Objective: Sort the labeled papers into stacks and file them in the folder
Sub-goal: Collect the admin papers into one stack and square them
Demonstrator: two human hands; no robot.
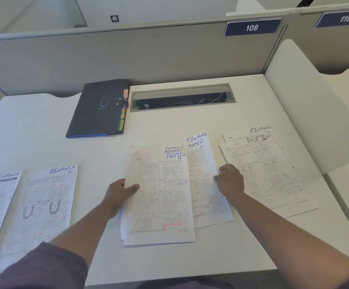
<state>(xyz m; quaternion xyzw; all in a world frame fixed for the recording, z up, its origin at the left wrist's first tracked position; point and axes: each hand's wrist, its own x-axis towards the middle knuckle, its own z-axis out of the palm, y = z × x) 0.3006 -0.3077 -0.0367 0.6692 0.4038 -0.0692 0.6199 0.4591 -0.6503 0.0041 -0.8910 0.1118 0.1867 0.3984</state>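
White ADMIN stack (pixel 159 195) lies mid-worktop, long axis away from the person; left hand (pixel 119 192) pinches its left edge, right hand (pixel 230 181) presses the sheet (pixel 202 180) just right

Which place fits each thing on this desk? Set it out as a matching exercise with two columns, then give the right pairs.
Things
1. folder
2. stack with ADMIN on top
3. two FINANCE sheets lying side by side
4. sign 109

Places
A. on the partition, upper right
B. at the desk's near left
C. at the back of the desk, left of the cable slot
D. in the middle, its left edge in the left hand

Pairs: 1-C, 2-D, 3-B, 4-A
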